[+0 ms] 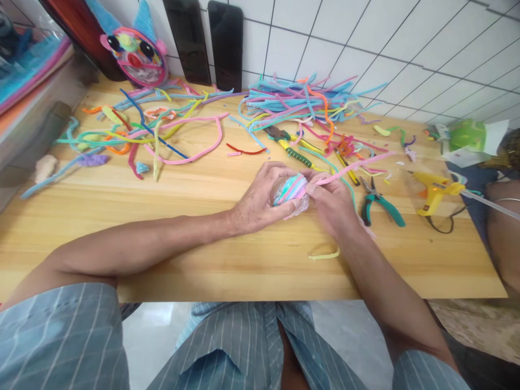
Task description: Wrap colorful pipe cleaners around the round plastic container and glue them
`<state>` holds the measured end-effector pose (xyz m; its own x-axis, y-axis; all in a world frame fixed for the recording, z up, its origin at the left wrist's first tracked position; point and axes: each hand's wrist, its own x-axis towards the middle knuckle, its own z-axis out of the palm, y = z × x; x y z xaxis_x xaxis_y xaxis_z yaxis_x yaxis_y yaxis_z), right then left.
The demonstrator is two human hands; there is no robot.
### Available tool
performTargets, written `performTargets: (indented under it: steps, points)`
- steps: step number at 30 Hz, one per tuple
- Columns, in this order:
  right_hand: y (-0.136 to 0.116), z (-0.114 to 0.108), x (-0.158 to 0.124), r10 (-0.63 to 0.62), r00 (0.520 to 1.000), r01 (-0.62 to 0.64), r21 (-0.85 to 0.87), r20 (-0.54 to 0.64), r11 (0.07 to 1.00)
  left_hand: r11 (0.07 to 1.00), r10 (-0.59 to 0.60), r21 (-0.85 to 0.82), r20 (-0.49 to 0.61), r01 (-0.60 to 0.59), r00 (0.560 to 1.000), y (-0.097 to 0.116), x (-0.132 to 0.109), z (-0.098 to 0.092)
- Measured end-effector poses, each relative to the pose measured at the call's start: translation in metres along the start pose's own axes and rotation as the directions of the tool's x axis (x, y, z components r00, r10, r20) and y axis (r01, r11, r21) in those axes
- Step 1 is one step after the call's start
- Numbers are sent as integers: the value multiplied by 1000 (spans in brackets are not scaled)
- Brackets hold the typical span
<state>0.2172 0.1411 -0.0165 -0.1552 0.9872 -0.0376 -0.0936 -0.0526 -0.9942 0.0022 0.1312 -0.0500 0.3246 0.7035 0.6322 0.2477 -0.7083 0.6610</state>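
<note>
My left hand [260, 199] is wrapped round a small clear plastic piece, partly covered in rows of blue, mint and pink pipe cleaner [291, 190]. Beside it, my right hand [331, 203] pinches a pink pipe cleaner [357, 165] against the covered piece, and the loose length sticks out to the upper right. A mint pipe cleaner [348, 187] runs behind the right hand. Fingers hide much of the covered piece, so its full shape does not show. Just right of my right hand lie teal-handled pliers [382, 205] with their jaws apart.
Behind my hands are yellow-green-handled pliers [294, 151] and a heap of pipe cleaners [284, 103]. At right lies a yellow glue gun [439, 192], near another person's arm [504, 216]. A blue-eared mask-like craft [140, 54] and two phones [226, 46] lean at the back.
</note>
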Motion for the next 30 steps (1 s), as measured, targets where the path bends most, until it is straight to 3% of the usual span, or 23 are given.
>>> performTargets:
  steps: [10,15,23,30]
  points:
    - [3,3,-1,-61,997,58,-75,-46,995,999,-24,-48,-8,23,1000,-5,-3,5]
    - [1,4,-3,-70,997,67,-105,-25,992,978,-133,-160,24,135,991,0,2,6]
    - [1,-4,3,2,1000,-2,0,-4,1000,975,-158,-158,13,158,987,-1,2,6]
    - [0,-4,2,-24,999,25,32,-37,999,974,-162,-157,13,162,987,0,0,6]
